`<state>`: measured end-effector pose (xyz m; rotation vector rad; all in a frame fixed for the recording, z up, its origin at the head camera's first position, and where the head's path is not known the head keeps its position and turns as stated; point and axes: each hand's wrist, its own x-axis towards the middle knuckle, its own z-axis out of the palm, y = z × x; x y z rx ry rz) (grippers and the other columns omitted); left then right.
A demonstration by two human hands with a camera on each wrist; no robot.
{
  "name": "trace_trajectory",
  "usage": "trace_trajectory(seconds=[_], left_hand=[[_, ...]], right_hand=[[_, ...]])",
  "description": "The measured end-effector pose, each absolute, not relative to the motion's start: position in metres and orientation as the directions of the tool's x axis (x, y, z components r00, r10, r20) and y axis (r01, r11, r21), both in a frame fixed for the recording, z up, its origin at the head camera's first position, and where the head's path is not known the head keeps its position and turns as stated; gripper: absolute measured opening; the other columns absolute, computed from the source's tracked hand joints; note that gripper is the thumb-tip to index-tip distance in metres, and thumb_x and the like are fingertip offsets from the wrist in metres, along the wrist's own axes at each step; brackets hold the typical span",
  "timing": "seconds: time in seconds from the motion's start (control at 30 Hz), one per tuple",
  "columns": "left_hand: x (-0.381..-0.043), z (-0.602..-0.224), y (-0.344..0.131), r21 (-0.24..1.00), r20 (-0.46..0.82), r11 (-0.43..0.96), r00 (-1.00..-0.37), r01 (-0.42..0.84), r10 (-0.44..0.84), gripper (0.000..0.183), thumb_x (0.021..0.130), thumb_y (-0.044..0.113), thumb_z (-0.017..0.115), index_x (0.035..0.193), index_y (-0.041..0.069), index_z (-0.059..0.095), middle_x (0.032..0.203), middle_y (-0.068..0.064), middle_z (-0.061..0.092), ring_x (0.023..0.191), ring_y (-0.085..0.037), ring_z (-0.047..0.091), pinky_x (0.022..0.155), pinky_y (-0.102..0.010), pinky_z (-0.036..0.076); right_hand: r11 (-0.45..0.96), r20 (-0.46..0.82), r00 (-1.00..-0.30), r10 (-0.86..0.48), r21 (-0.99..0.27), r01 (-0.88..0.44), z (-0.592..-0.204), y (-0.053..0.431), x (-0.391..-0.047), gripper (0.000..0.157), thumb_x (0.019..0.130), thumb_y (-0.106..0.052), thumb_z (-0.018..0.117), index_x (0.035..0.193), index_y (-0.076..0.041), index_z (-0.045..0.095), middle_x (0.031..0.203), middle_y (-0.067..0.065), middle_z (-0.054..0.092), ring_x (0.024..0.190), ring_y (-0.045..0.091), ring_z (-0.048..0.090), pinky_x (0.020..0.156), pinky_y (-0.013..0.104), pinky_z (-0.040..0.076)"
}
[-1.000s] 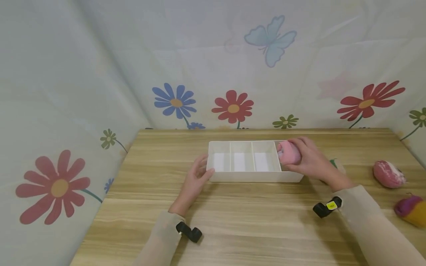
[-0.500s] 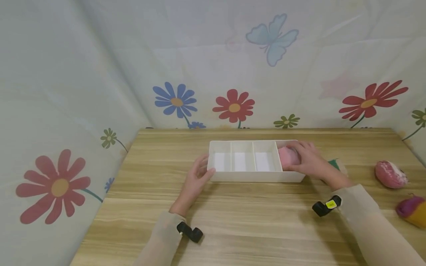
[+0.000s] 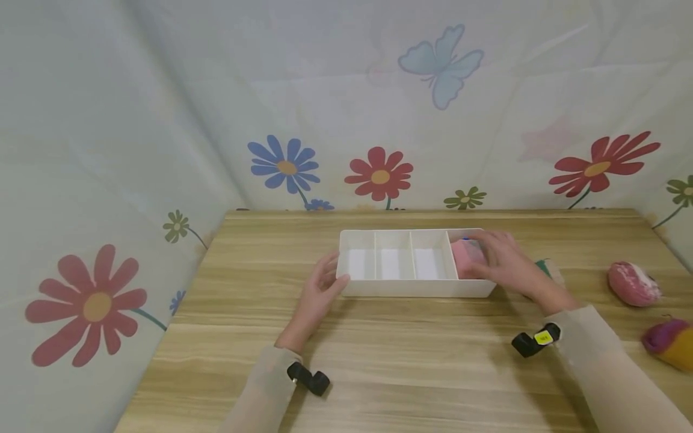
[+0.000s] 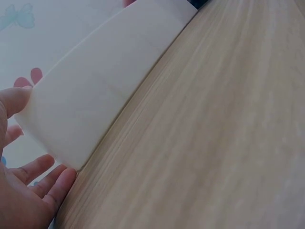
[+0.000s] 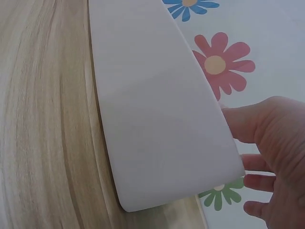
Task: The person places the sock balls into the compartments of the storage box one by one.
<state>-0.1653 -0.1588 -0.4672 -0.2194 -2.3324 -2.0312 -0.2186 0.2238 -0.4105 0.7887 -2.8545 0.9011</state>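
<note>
A white box [image 3: 417,288] with several compartments stands on the wooden table, its long side facing me. In its rightmost compartment sits a soft-looking pink bundle [image 3: 462,260] with a greyish part, and a small blue spot shows behind it. My right hand [image 3: 511,261] reaches over the box's right end, thumb and forefinger loosely spread beside the bundle. Other fingers show beyond that end in the right wrist view. At the left end my left hand [image 3: 318,291] touches the box, thumb at the front corner. Its fingers [image 4: 59,186] lie along the end wall in the left wrist view.
To the right on the table lie a pink-and-white bundle [image 3: 633,284] and a purple-and-yellow bundle [image 3: 668,343]. A green-and-beige item [image 3: 547,270] is partly hidden behind my right wrist. A flower-printed curtain [image 3: 346,120] hangs along the back.
The pink bundle has gone down into the rightmost compartment. My right hand has lowered with it, then drawn slightly right, its fingers looser. The left hand has stayed put.
</note>
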Motion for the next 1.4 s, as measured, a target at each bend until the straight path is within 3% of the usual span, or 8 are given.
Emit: trace_trajectory(seconds=[0.17, 0.43, 0.67, 1.13, 1.4], left_hand=[[-0.165, -0.466, -0.159, 0.981, 0.129, 0.139, -0.989, 0.139, 0.077, 0.059, 0.089, 0.032, 0.063, 0.141, 0.017, 0.038, 0.134, -0.014, 0.046, 0.116, -0.031, 0.049, 0.091, -0.048, 0.042], [-0.166, -0.466, -0.159, 0.983, 0.114, 0.138, -0.991, 0.124, 0.076, 0.060, 0.088, 0.032, 0.064, 0.141, 0.016, 0.038, 0.134, -0.015, 0.046, 0.115, -0.030, 0.050, 0.091, -0.048, 0.042], [-0.165, -0.465, -0.159, 0.982, 0.118, 0.138, -0.990, 0.128, 0.074, 0.057, 0.089, 0.031, 0.063, 0.140, 0.019, 0.039, 0.133, -0.014, 0.046, 0.117, -0.032, 0.049, 0.091, -0.049, 0.042], [-0.166, -0.470, -0.160, 0.987, 0.105, 0.113, -0.991, 0.114, 0.085, 0.058, 0.089, 0.033, 0.063, 0.141, 0.020, 0.038, 0.133, -0.013, 0.046, 0.117, -0.028, 0.049, 0.092, -0.046, 0.042], [-0.153, -0.441, -0.155, 0.991, 0.078, 0.099, -0.988, 0.091, 0.131, 0.056, 0.094, 0.016, 0.057, 0.143, 0.008, 0.031, 0.136, -0.025, 0.038, 0.122, -0.037, 0.042, 0.094, -0.048, 0.040]], right_hand=[[0.704, 0.184, -0.879, -0.441, -0.536, -0.465, -0.406, 0.226, -0.214, 0.057, 0.085, -0.029, 0.068, 0.130, -0.003, 0.046, 0.135, 0.024, 0.038, 0.124, 0.043, 0.026, 0.090, 0.065, 0.029], [0.697, 0.240, -0.876, -0.419, -0.534, -0.479, -0.402, 0.229, -0.211, 0.046, 0.089, -0.022, 0.064, 0.128, -0.002, 0.048, 0.131, 0.022, 0.042, 0.122, 0.042, 0.029, 0.091, 0.063, 0.030], [0.711, 0.255, -0.884, -0.393, -0.525, -0.468, -0.400, 0.237, -0.209, 0.050, 0.090, -0.025, 0.062, 0.129, 0.002, 0.045, 0.131, 0.024, 0.041, 0.122, 0.043, 0.029, 0.091, 0.065, 0.029], [0.702, 0.328, -0.854, -0.404, -0.487, -0.519, -0.397, 0.256, -0.200, 0.046, 0.087, -0.016, 0.066, 0.126, 0.002, 0.048, 0.127, 0.025, 0.045, 0.117, 0.043, 0.033, 0.087, 0.061, 0.031], [0.711, 0.308, -0.863, -0.400, -0.490, -0.504, -0.398, 0.267, -0.196, 0.047, 0.089, -0.018, 0.064, 0.128, 0.004, 0.046, 0.127, 0.027, 0.043, 0.117, 0.046, 0.031, 0.086, 0.064, 0.030]])
